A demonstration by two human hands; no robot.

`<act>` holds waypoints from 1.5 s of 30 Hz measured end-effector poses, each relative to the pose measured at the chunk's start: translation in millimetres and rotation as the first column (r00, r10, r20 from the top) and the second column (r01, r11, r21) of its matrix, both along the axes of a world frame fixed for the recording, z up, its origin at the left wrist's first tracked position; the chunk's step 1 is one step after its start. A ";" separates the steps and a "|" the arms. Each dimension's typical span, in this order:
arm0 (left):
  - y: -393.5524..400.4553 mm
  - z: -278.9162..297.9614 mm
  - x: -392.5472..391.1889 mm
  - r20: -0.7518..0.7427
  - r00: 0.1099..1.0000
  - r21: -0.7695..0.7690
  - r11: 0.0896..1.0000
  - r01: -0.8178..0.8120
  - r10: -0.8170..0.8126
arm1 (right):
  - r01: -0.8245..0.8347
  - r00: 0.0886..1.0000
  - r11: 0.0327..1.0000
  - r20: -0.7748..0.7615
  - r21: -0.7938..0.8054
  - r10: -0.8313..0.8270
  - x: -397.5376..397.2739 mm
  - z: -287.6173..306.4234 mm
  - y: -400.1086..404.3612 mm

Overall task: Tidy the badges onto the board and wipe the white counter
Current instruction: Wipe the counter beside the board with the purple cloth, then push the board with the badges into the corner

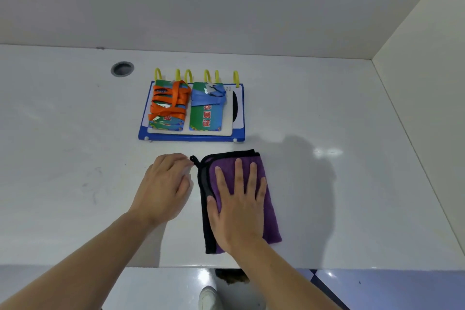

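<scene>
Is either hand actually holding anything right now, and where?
Nothing is gripped. The right hand lies flat, fingers straight, pressing on the middle of the purple cloth. The left hand rests on the white counter beside it.

The badge with the blue lanyard (206,111), lying on the right side of the board (191,137), bears red Chinese characters in a column: a partly covered top one, then 展 and 证. On the badge with the orange lanyard (168,108) to its left, only a red 证 shows between the straps.
</scene>
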State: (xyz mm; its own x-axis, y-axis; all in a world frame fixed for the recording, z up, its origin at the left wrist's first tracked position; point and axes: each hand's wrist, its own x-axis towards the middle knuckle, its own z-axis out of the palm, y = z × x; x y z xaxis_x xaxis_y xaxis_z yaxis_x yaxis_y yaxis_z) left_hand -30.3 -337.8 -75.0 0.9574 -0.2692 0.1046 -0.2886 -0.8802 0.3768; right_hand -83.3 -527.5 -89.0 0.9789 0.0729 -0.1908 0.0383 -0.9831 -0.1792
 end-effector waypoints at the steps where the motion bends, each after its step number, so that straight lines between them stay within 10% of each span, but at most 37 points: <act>1: 5.1 2.2 0.7 0.006 1.000 -0.005 1.000 -0.017 0.017 | -0.002 1.000 1.000 -0.019 0.004 0.002 1.4 1.0 3.5; 7: 27.4 13.2 19.0 0.003 0.962 -0.146 0.951 -0.271 0.274 | 0.071 0.997 0.971 -0.008 0.230 -0.072 20.6 27.1 -8.0; 12: 32.4 30.7 58.0 -0.187 0.830 -0.386 0.737 -0.554 0.526 | 0.137 0.976 0.910 0.102 0.391 -0.191 88.1 49.1 -42.9; 21: 36.3 45.0 124.7 -0.341 0.704 -0.357 0.607 -0.710 0.623 | 0.562 0.823 0.462 -0.410 0.686 -0.393 197.5 69.1 -47.6; 35: 16.4 46.5 154.6 -0.652 0.537 -0.334 0.433 -0.837 0.536 | 0.537 0.838 0.697 -0.397 0.474 -0.376 230.3 47.8 -19.8; 45: -12.5 54.9 163.0 -0.755 0.452 -0.380 0.245 -0.892 0.475 | 0.527 0.850 0.661 -0.342 0.534 -0.401 230.3 51.1 -47.7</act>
